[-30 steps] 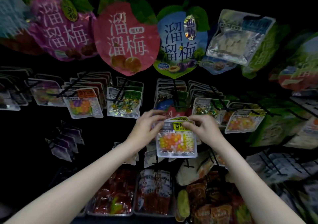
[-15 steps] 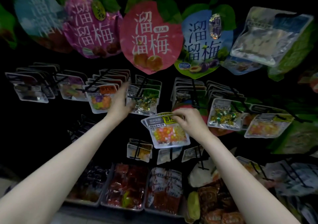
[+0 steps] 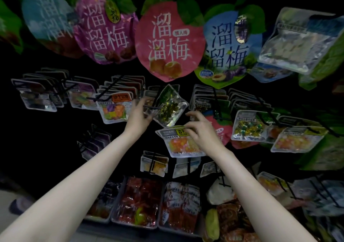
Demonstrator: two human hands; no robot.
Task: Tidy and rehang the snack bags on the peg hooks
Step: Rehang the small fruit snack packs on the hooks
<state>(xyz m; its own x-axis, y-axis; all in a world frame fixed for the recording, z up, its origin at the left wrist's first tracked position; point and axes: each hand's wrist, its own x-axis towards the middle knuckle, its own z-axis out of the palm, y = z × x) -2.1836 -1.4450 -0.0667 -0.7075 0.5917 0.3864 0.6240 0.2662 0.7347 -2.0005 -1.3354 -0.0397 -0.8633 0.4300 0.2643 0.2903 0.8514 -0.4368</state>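
Our left hand [image 3: 138, 114] grips the lower corner of a tilted green-candy bag [image 3: 168, 107] hanging on a black peg hook [image 3: 151, 107] at about eleven o'clock from centre. Our right hand [image 3: 202, 130] pinches the top edge of an orange-candy bag [image 3: 183, 143] with a yellow label, held just below the green one, at five o'clock from it.

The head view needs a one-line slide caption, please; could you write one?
Left hand tilts a green-candy bag at its peg hook while right hand pinches an orange-candy bag by its top.
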